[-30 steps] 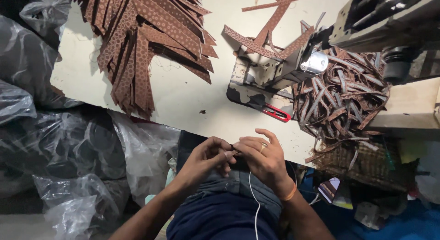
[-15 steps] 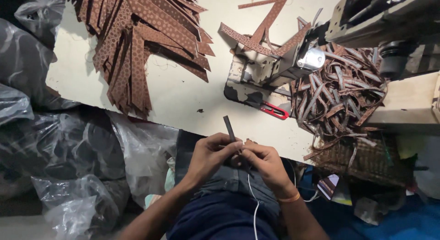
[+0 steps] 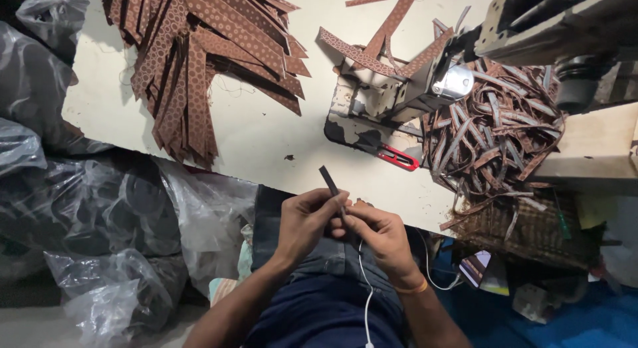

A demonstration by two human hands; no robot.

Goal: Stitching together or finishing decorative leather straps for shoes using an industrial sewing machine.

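Head view looks straight down at a seated person whose two hands meet just off the near edge of a pale worktable (image 3: 266,142). Both hands pinch one narrow dark strip (image 3: 330,182): the left hand (image 3: 302,222) has thumb and fingers closed on the strip's lower part, and the right hand (image 3: 379,235) is closed against it from the other side, fingertips touching the left hand's. The free end of the strip sticks up and away from the hands, tilted toward the table edge. On the right wrist sits an orange band (image 3: 412,289), and a white cable (image 3: 365,288) runs down over the dark blue clothing on the lap. On the table, well apart from the hands, a fanned pile of brown patterned strips (image 3: 199,62) lies at the far left, some ends hanging over the near edge. A sewing machine (image 3: 399,89) stands at the far right of the table, with a few patterned strips draped over it and a red-handled tool (image 3: 397,158) lying just beside its base. Right of the machine a tangled heap of dark narrow strips (image 3: 495,132) spills over a woven basket (image 3: 525,228). Crumpled clear plastic bags (image 3: 86,208) fill the floor to the person's left.
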